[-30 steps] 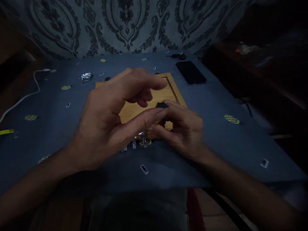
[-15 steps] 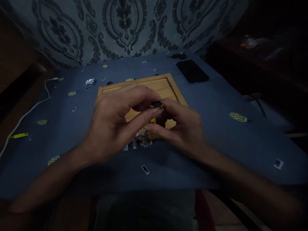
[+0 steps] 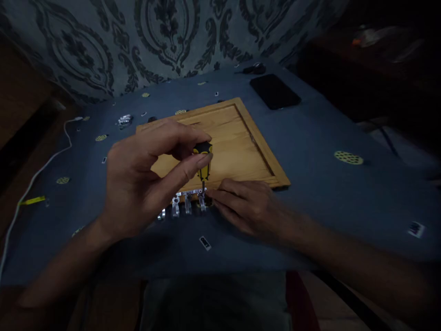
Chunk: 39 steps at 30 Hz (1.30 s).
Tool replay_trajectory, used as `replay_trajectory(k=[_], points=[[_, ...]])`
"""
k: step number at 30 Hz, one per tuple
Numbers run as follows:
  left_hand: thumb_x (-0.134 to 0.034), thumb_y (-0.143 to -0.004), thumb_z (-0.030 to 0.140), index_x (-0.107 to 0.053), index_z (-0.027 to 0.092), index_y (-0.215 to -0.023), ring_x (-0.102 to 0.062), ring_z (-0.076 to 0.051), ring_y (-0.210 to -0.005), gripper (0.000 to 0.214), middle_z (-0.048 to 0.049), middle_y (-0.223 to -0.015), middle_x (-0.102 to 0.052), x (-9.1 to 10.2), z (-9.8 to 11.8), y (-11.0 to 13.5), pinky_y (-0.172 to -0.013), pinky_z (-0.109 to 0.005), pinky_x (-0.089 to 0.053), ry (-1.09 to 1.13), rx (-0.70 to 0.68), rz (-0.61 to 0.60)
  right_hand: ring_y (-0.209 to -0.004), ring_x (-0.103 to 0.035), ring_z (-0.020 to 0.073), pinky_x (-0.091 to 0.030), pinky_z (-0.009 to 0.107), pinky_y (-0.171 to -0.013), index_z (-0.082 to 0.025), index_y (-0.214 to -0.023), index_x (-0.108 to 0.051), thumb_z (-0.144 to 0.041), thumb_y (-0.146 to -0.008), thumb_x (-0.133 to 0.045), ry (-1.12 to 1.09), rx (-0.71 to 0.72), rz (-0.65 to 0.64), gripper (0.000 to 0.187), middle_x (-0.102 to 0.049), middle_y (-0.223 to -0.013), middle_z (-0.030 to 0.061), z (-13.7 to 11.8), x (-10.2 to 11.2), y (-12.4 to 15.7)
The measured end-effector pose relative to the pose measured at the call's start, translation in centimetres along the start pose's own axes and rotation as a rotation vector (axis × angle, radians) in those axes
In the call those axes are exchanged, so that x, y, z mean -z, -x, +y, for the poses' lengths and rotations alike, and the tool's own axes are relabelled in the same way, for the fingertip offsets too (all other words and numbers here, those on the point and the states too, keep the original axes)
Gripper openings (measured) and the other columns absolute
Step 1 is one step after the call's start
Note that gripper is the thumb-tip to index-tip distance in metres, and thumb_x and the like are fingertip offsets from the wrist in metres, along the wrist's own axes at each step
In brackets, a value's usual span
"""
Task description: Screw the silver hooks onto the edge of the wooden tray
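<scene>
My left hand (image 3: 134, 184) grips a small screwdriver (image 3: 204, 172) with a black and yellow handle, between thumb and fingers. The screwdriver stands nearly upright, its tip down at a row of shiny metal hooks (image 3: 188, 205) along the near edge of a wooden board (image 3: 237, 151). Low beside that tip, my right hand (image 3: 248, 207) has its fingers drawn together at the board's edge, touching or nearly touching the rightmost hook. What lies between the right fingertips is hidden.
Beyond the board a black phone (image 3: 274, 91) lies on the blue patterned tablecloth (image 3: 327, 197), with a dark object (image 3: 254, 69) behind it. Shiny metal pieces (image 3: 125, 120) are at the back left. A white cable (image 3: 37, 172) runs down the left side.
Both hands were together around the screwdriver handle. My right hand has let go and dropped to the board's near edge. My left hand has moved left and the screwdriver now shows upright.
</scene>
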<state>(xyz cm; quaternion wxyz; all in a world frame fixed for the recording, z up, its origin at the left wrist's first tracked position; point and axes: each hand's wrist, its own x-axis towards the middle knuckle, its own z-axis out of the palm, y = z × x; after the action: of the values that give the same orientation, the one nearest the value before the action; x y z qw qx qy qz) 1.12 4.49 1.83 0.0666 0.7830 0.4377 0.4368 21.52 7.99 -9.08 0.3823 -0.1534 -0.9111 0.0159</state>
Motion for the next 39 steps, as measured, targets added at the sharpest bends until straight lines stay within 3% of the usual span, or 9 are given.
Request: replay_trajectory(k=[3,8,16,23,31,39], points=[[-0.075,-0.093,0.022,-0.075,0.029,-0.102,-0.07,-0.017,-0.081,0.011,0.0029,-0.089,-0.075,0.0,-0.2,0.1,-0.077,-0.037,-0.058,0.003,0.001,0.016,-0.071,-0.071,0.0159,-0.057,0.029,-0.059,-0.011,-0.109,-0.068,-0.015,-0.104,-0.048,0.015,-0.021,-0.038,0.021,-0.074,-0.09,0.007,-0.1,0.0,0.1],[-0.079,-0.089,0.018,-0.076,0.029,-0.108,-0.072,-0.017,-0.079,0.022,0.0039,-0.088,-0.075,0.2,-0.9,0.0,-0.07,-0.033,-0.061,0.001,-0.11,0.012,-0.073,-0.071,0.0157,-0.058,0.03,-0.063,-0.013,-0.112,-0.07,-0.018,-0.106,-0.047,0.027,-0.025,-0.104,0.024,-0.074,-0.088,0.0059,0.0,-0.1,0.4],[-0.078,-0.091,0.025,-0.078,0.033,-0.104,-0.073,-0.018,-0.077,0.015,0.0052,-0.092,-0.077,0.1,-0.4,0.1,-0.07,-0.037,-0.063,0.008,0.015,0.038,-0.07,-0.068,0.0164,-0.055,0.033,-0.064,-0.011,-0.106,-0.072,-0.016,-0.105,-0.047,0.114,0.028,-0.14,0.025,-0.073,-0.088,0.007,0.0,-0.2,0.3],[-0.082,-0.088,0.034,-0.077,0.032,-0.107,-0.075,-0.024,-0.081,0.02,-0.0005,-0.096,-0.076,-0.4,-1.1,0.5,-0.073,-0.044,-0.067,0.147,0.134,0.053,-0.067,-0.063,0.0157,-0.052,0.032,-0.059,-0.008,-0.104,-0.071,-0.011,-0.104,-0.047,0.178,0.114,-0.113,0.025,-0.07,-0.083,0.0061,-0.1,-0.3,0.3],[-0.077,-0.094,0.024,-0.076,0.035,-0.113,-0.078,-0.022,-0.094,0.022,0.002,-0.099,-0.076,0.4,-1.3,0.5,-0.078,-0.04,-0.068,0.167,0.061,0.208,-0.072,-0.064,0.016,-0.053,0.031,-0.063,-0.009,-0.107,-0.071,-0.014,-0.104,-0.049,0.153,0.098,-0.125,0.022,-0.072,-0.087,0.0074,0.0,-0.3,0.6],[-0.079,-0.092,0.028,-0.076,0.032,-0.111,-0.08,-0.024,-0.092,0.02,0.0007,-0.102,-0.078,0.8,-1.2,1.2,-0.077,-0.041,-0.071,0.171,0.123,0.182,-0.076,-0.066,0.0171,-0.056,0.032,-0.062,-0.01,-0.106,-0.072,-0.015,-0.107,-0.041,0.143,0.09,-0.162,0.032,-0.073,-0.088,0.0086,-0.1,-0.1,0.5]])
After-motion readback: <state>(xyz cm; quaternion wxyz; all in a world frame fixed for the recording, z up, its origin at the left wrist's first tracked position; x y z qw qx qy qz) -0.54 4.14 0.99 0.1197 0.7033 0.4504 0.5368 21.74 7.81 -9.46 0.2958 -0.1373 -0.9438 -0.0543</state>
